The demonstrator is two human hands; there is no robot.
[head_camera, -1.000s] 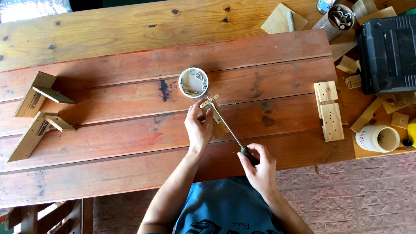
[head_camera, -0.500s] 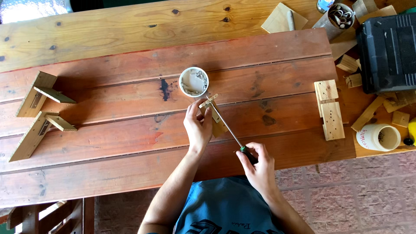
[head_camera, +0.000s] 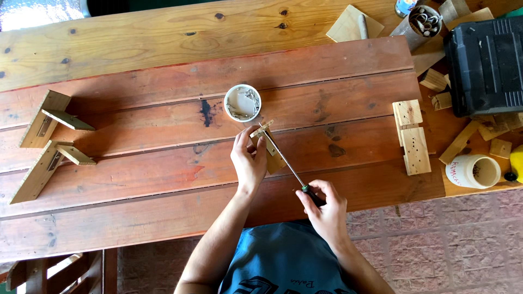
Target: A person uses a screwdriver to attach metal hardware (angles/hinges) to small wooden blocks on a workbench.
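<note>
Screwdriver set to a small wooden bracket, both hands busy at the near edge of the worktop (head_camera: 136, 163).

The left hand (head_camera: 249, 161) is closed round the small wooden piece (head_camera: 268, 146), pinning it to the planks just below the white cup of screws (head_camera: 242, 102); the right hand (head_camera: 327, 209) is wrapped tight on the dark handle of the screwdriver (head_camera: 289, 169), whose shaft slants up to the piece. Against a moment ago almost nothing has shifted: same grip, same angle, so I judge the screw is being turned in place. Two finished brackets (head_camera: 49, 141) lie well apart to the left.
</note>
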